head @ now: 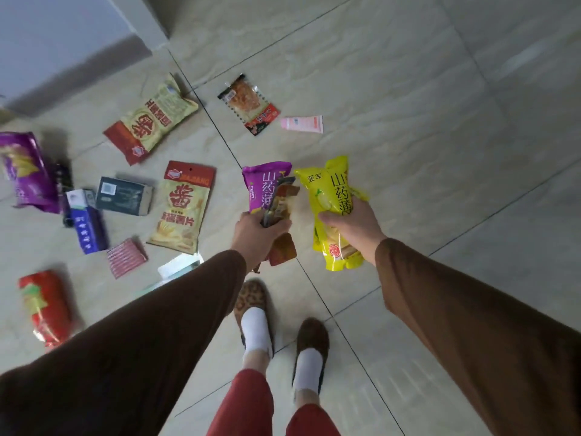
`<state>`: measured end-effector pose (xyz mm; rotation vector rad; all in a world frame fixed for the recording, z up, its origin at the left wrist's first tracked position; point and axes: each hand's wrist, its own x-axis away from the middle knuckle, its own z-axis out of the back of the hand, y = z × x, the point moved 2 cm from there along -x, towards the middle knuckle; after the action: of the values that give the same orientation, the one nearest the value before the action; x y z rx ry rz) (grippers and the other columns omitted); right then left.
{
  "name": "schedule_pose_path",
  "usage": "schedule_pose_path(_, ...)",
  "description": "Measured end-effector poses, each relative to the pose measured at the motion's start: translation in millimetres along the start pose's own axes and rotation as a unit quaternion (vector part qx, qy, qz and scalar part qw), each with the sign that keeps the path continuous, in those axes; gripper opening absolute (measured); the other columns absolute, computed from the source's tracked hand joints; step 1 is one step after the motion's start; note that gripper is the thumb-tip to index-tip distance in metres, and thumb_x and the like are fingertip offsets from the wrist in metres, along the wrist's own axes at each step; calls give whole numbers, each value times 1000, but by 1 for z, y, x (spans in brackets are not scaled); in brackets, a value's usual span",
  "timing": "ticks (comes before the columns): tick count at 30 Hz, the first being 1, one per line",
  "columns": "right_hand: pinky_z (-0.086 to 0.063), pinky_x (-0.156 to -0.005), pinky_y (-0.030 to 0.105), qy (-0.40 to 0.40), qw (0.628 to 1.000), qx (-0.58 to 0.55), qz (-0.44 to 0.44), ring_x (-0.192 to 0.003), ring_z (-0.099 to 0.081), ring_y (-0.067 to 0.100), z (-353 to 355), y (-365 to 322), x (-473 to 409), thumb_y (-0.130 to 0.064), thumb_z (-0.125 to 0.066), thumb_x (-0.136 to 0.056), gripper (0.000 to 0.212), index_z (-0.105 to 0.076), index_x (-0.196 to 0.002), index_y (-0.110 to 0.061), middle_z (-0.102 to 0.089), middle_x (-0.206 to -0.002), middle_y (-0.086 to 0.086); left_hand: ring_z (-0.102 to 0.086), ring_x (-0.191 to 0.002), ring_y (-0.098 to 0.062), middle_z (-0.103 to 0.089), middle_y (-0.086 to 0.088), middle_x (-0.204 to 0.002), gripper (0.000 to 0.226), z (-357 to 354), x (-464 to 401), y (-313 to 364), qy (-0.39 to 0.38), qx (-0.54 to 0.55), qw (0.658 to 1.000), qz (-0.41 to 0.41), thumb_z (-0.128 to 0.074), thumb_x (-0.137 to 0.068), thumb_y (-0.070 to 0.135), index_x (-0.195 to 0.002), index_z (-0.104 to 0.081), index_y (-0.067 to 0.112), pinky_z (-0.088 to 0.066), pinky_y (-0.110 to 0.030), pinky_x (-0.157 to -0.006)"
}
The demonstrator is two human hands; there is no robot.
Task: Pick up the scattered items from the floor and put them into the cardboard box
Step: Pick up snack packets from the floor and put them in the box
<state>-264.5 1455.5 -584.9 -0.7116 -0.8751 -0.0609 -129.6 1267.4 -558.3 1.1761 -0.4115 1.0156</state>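
Observation:
My left hand grips a purple snack bag together with a small brown packet, held above the floor. My right hand grips a yellow snack bag. Scattered on the tiled floor lie two yellow-and-red chip bags, an orange snack packet, a pink tube, a dark box, a blue box, a pink striped packet, a large purple bag and a red bag. No cardboard box is in view.
A white item lies partly hidden under my left sleeve. My two feet in brown slippers stand on the tiles below my hands. A wall with a grey skirting runs along the upper left. Bare tiles spread to the right.

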Motion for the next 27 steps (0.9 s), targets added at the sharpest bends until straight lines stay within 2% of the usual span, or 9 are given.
schedule_pose_path(3, -57, -93, 45, -18, 999, 7, 30, -102, -69, 21, -25, -16, 46, -63, -82, -53, 75, -64, -119, -32, -68, -115, -1, -73, -83, -30, -72, -12, -97, 42, 27, 42, -29, 0, 58, 998, 27, -75, -63, 55, -91, -72, 24, -63, -51, -73)
schedule_pose_path(7, -59, -89, 43, -53, 997, 16, 62, -93, -73, 17, -64, -41, 113, -50, -81, -58, 60, -70, -112, -25, -75, -105, -5, -74, -85, -32, -74, -14, -97, 35, 64, 95, -70, 29, 108, 993, 44, -79, -68, 46, -92, -72, 21, -62, -51, -77)
schedule_pose_path(10, -60, -87, 42, -67, 994, 31, 78, -91, -72, 17, -94, -53, 159, -41, -81, -65, 49, -71, -110, -23, -75, -102, -4, -74, -87, -36, -75, -18, -96, 25, 91, 137, -99, 54, 162, 983, 61, -80, -80, 25, -98, -72, 11, -62, -53, -78)
schedule_pose_path(14, -59, -89, 44, -76, 991, 64, 90, -94, -72, 17, -142, -71, 205, -53, -80, -57, 62, -70, -112, -26, -73, -106, -4, -73, -80, -33, -76, -15, -91, 18, 134, 186, -137, 68, 201, 976, 54, -79, -80, 19, -94, -72, 11, -62, -48, -80)
schedule_pose_path(18, -61, -86, 44, -90, 987, 91, 98, -94, -72, 16, -208, -100, 247, -57, -80, -55, 65, -68, -113, -29, -73, -106, -6, -68, -74, -27, -74, -21, -92, 12, 192, 221, -186, 79, 259, 961, 51, -75, -84, 9, -95, -71, 12, -61, -47, -77)
schedule_pose_path(22, -56, -94, 44, -99, 977, 137, 127, -102, -69, 18, -300, -133, 285, -65, -81, -53, 76, -64, -120, -32, -69, -114, -5, -67, -71, -25, -72, -15, -91, 22, 272, 252, -249, 87, 302, 948, 48, -72, -87, 5, -109, -69, 5, -60, -33, -66)
schedule_pose_path(25, -56, -95, 44, -109, 974, 149, 131, -102, -69, 18, -375, -166, 332, -57, -80, -58, 70, -65, -120, -29, -71, -113, -5, -67, -69, -22, -70, -10, -86, 19, 341, 275, -307, 85, 307, 947, 43, -73, -88, 5, -106, -68, 9, -58, -28, -58)
schedule_pose_path(27, -56, -94, 44, -120, 973, 145, 136, -100, -70, 17, -424, -186, 362, -56, -78, -58, 68, -66, -119, -27, -73, -110, -7, -69, -71, -23, -72, -11, -89, 19, 387, 288, -344, 86, 301, 948, 50, -75, -86, 9, -104, -70, 12, -57, -29, -59)
